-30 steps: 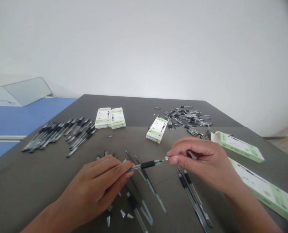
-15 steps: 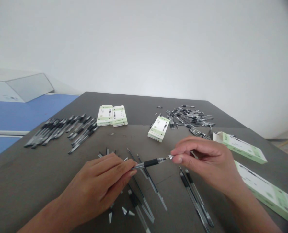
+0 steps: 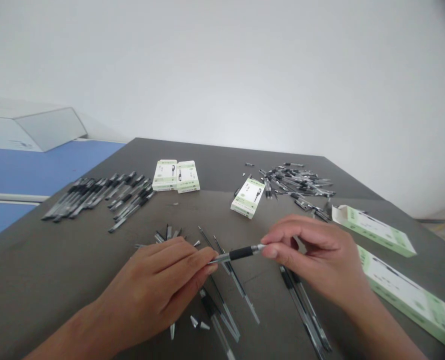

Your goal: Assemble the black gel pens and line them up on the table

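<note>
A clear pen with a black rubber grip (image 3: 241, 253) lies level above the table between both hands. My left hand (image 3: 158, 285) is closed round its rear barrel. With thumb and forefinger, my right hand (image 3: 316, 252) pinches a small silver cone tip (image 3: 261, 247) against the pen's front end; the fingers partly cover it. Below the pen are several thin ink refills (image 3: 243, 289) and loose silver tips (image 3: 198, 323). A few pens (image 3: 301, 305) lie beneath my right hand, and one pen barrel (image 3: 218, 325) lies at the bottom centre.
Rows of pens (image 3: 94, 195) lie at the left, and a heap of pen parts (image 3: 293, 177) at the back right. Green-white boxes stand at the back (image 3: 187, 176), centre (image 3: 248, 196) and right (image 3: 376, 227). A blue surface (image 3: 57, 170) adjoins the dark table's left side.
The silver tip in my right hand has closed up to the pen's front end; a gap with the thin refill point showed before. The view has shifted slightly.
</note>
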`<state>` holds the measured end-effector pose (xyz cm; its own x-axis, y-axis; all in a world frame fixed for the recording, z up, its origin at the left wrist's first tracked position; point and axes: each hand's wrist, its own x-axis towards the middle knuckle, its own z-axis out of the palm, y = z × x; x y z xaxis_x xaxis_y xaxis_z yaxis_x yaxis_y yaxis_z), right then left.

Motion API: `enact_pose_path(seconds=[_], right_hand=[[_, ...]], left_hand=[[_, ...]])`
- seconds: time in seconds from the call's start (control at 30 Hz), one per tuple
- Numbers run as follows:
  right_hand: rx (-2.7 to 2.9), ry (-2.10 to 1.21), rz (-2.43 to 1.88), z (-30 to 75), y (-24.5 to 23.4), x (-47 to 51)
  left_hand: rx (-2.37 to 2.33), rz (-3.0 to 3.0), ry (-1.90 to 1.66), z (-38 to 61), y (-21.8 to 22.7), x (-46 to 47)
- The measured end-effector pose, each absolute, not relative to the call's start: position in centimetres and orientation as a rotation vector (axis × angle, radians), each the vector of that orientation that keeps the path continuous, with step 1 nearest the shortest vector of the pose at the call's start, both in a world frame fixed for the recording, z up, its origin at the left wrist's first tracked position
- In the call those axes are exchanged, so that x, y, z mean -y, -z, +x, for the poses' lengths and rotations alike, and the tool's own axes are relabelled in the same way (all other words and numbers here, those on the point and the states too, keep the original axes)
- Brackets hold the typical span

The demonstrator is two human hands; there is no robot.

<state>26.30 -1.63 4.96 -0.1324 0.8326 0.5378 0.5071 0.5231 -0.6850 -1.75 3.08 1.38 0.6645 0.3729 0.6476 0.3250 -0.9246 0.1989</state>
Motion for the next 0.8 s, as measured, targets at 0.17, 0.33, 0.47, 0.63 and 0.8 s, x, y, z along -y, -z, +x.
enact_pose_path(seconds=[0.17,0.33,0.47,0.63,0.8], right_hand=[[1.777,-0.346,-1.101,25.4,-4.2,1.7],[1.689,-0.391,-1.048,24.1,-2.7,2.1],[1.629,-0.415,-0.992,22.8,-1.7,2.3],[1.513,-0.481,-1.017,22.3,-1.2,2.1],[1.502,-0.792,-0.915,22.7,-2.0,2.1]], left_hand=[[-0.605,2.811,-1.139,-1.8,-1.2,-2.7],[-0.580,2.745,-1.126,-1.1,-0.7,-1.7],[-0.585,2.651,-1.039,-0.2,0.1,-0.9],[-0.637,2.568,-0.959,0.2,1.0,-0.3],[-0.688,2.403,-0.842,0.2,1.2,-0.4]])
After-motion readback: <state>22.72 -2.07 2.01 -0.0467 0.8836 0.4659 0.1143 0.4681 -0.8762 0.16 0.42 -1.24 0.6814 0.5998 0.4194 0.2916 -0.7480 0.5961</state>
